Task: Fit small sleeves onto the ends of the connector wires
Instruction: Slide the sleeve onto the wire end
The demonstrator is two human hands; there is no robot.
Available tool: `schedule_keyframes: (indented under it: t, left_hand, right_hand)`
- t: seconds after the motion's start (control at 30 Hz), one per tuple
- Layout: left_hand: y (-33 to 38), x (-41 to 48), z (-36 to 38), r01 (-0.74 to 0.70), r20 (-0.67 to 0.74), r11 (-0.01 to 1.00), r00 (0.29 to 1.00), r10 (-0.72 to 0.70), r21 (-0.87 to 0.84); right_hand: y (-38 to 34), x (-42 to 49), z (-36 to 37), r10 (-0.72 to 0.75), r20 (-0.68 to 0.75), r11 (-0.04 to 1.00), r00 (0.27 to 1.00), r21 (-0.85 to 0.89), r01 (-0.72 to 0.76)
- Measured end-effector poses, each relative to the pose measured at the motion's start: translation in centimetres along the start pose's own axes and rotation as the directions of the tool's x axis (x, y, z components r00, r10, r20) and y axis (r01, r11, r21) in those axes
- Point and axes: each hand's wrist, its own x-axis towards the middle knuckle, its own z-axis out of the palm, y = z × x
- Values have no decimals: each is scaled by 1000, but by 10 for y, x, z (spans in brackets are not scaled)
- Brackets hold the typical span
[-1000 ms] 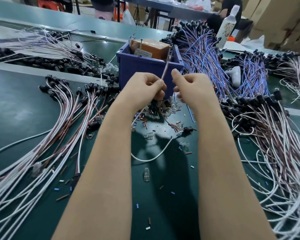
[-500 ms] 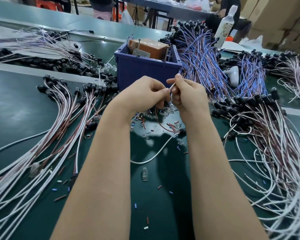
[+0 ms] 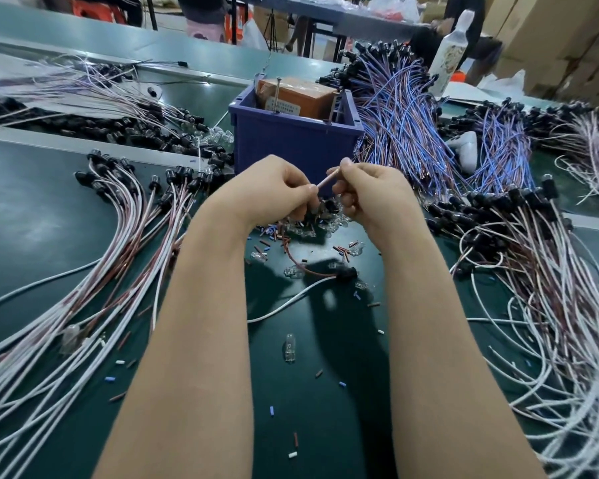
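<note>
Hands: left [image 3: 277, 191], right [image 3: 370, 191] pinch wire end [image 3: 327, 179].

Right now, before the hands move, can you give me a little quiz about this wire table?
1. True or false: the left hand and the right hand both pinch the thin pink wire.
2. What sits in the blue bin? A: an orange box. B: a shoe. C: a kitten.
3. What colour is the table under the clear bulb?

Key: 1 true; 2 A; 3 dark green.
</note>
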Motion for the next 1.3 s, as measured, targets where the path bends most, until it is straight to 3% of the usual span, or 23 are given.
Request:
schedule_keyframes:
  t: [0.13,0.23,0.33,0.4,0.47,0.57,0.7,0.9,1.07,1.13,1.3]
  left_hand:
    - [1,-1,-1,-23,44,1000,999,23,13]
    - [-1,0,-2,-28,-65,996,998,23,-82]
    - [-2,5,-3,-74,-322,955,947,-23,-287]
    - [-1,8,-1,-105,-409,894,908,-93,-435]
    - [0,12,1,-135,-439,817,885,-155,-561]
    - [-1,15,3,-146,-468,803,865,-179,-578]
    - [-4,15,4,-133,-485,842,859,-165,-523]
    - [1,9,4,-104,-343,837,933,-104,-537]
    - [-3,5,-6,51,-158,990,985,-72,-129]
    - [-2,2,-5,96,-94,990,990,-105,-101]
    - [-5,6,-7,107,-271,964,947,-174,-244]
  right_hand:
    - [2,-2,1,-32,-68,996,997,75,37]
    - [-3,-4,2,46,-88,994,995,104,-37]
    - [-10,-12,9,98,217,993,971,-90,-80]
    - [-12,-19,20,60,437,984,898,-176,20]
    - [-13,-23,32,-17,507,976,862,-177,124]
    - [-14,-23,41,-105,423,959,900,-196,204]
    - [-12,-21,44,-137,368,967,920,-154,205]
    - [-8,-17,45,-237,201,945,950,-177,274]
    - [-5,-14,33,-162,20,987,987,16,162]
    - [-4,-13,29,-139,8,988,990,64,138]
    - [-4,-10,24,-137,-32,990,990,-50,135]
